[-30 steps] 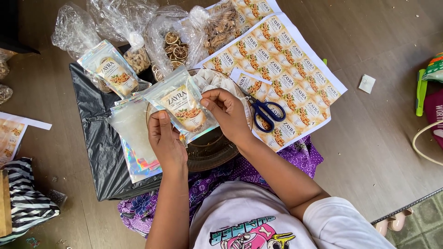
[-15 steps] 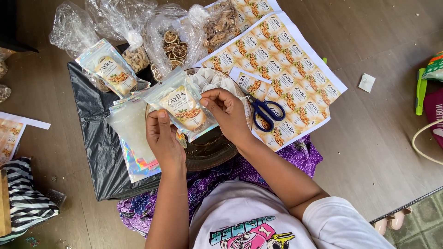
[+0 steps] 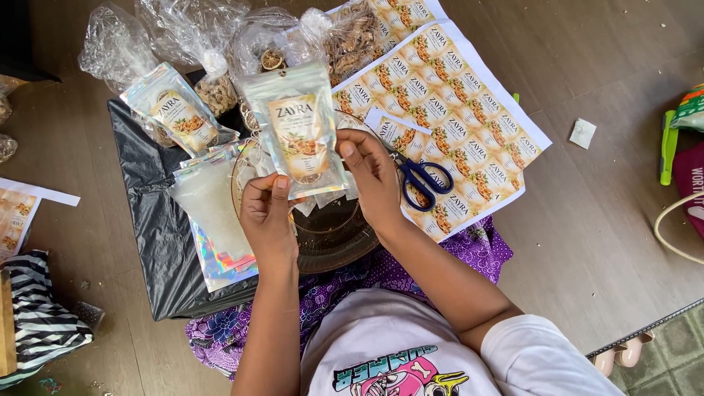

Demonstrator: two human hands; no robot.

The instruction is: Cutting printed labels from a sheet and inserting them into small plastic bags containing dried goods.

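**Shiny pouch held up over the bowl**

Just above the purple patterned cloth (image 3: 469,257), the left hand (image 3: 270,220) and right hand (image 3: 374,176) pinch the lower edges of a glossy clear labelled pouch (image 3: 297,132), upright above a round dark glass bowl (image 3: 330,235). Left of the bowl lies a stack of iridescent flat pouches (image 3: 213,220) on crinkled black plastic (image 3: 147,220). Right of it, blue-handled scissors (image 3: 422,180) rest on a printed sticker sheet (image 3: 469,110). Beyond the bowl sit knotted clear bags (image 3: 191,37).

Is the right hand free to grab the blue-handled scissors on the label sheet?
Probably not yet: the right hand grips the labelled clear pouch. The blue-handled scissors lie uncovered just beside it.
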